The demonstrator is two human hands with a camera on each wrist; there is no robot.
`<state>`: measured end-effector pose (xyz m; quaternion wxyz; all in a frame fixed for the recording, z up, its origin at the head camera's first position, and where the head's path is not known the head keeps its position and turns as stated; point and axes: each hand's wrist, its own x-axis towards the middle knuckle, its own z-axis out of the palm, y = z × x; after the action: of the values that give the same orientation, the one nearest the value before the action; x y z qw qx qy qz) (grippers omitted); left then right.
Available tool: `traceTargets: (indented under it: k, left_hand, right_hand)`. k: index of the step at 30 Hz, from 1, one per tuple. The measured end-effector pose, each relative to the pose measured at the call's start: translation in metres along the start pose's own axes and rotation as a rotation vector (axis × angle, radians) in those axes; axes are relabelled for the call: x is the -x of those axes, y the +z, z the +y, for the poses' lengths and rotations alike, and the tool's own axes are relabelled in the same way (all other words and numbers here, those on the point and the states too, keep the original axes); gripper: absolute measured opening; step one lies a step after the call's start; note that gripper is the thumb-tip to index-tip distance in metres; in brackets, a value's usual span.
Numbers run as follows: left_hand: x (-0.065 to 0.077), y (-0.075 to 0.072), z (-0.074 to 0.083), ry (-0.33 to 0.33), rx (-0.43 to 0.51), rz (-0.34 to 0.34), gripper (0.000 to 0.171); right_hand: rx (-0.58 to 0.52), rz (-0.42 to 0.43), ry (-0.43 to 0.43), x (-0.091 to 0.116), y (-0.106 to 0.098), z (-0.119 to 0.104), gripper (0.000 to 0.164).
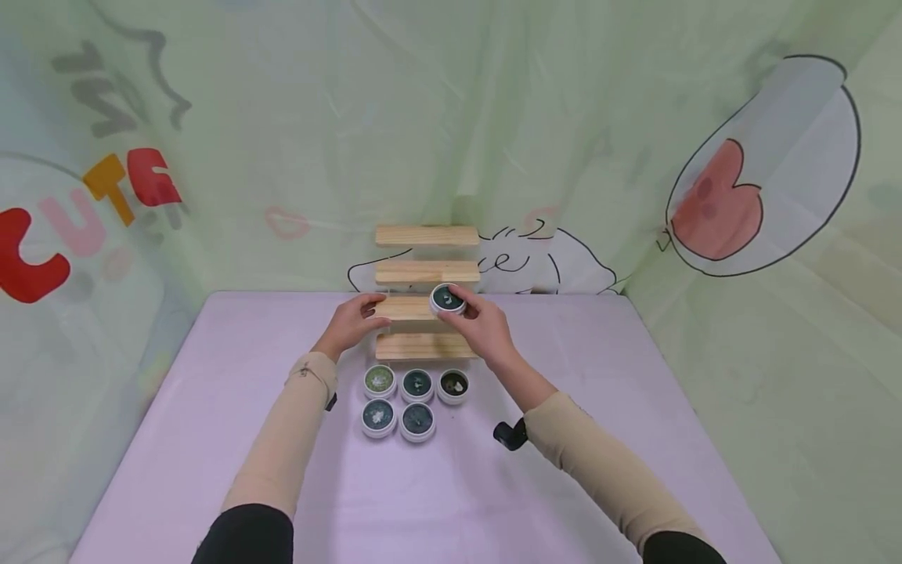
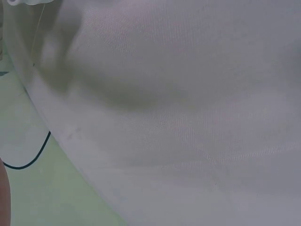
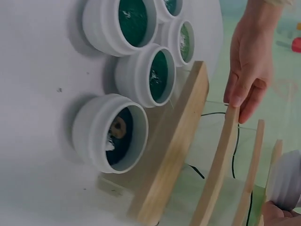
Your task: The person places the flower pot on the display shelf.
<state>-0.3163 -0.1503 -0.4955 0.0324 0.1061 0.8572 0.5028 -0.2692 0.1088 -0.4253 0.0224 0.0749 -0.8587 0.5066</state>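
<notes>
A tiered stand of pale wooden slats (image 1: 426, 347) stands at the back of the table. My left hand (image 1: 352, 319) pinches the left end of its second slat from the bottom (image 1: 407, 309), thumb and fingers at the edge. In my right hand (image 1: 488, 327) is a small round white jar (image 1: 448, 298) with dark green contents, held by its side in front of that slat's right part. The right wrist view shows the jar (image 3: 286, 181) at the lower right edge and the left hand (image 3: 251, 70) gripping the slat end.
Several similar white jars sit in two rows before the stand, among them a light green one (image 1: 380, 379), a dark one (image 1: 453, 385) and a blue-grey one (image 1: 418, 421). A pale cloth (image 1: 585, 376) covers the table; a printed curtain (image 1: 352, 141) hangs behind.
</notes>
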Motion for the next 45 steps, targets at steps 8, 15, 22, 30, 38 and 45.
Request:
traceTargets:
  k: [8, 15, 22, 30, 38, 45]
  left_hand:
    - [-0.003, -0.004, -0.008, -0.015, -0.025, 0.002, 0.060]
    - [-0.005, -0.007, -0.013, -0.016, -0.032, -0.001, 0.059]
    - [-0.004, -0.008, -0.007, -0.019, -0.043, -0.001, 0.058]
    - [0.000, -0.008, 0.001, -0.024, -0.054, -0.009, 0.058]
    - [-0.005, -0.007, 0.002, 0.012, -0.052, -0.007, 0.058]
    - [-0.004, -0.004, 0.003, 0.013, -0.078, -0.019, 0.058]
  right_hand:
    - [0.026, 0.035, -0.028, -0.031, 0.012, -0.015, 0.054]
    - [0.076, 0.067, -0.059, -0.057, 0.019, -0.032, 0.054]
    - [0.122, 0.085, -0.039, -0.078, 0.024, -0.047, 0.055]
    - [0.123, 0.103, -0.012, -0.096, 0.033, -0.053, 0.054]
    - [0.136, 0.141, 0.002, -0.108, 0.034, -0.063, 0.054]
    - [0.146, 0.113, 0.031, -0.113, 0.034, -0.061, 0.053]
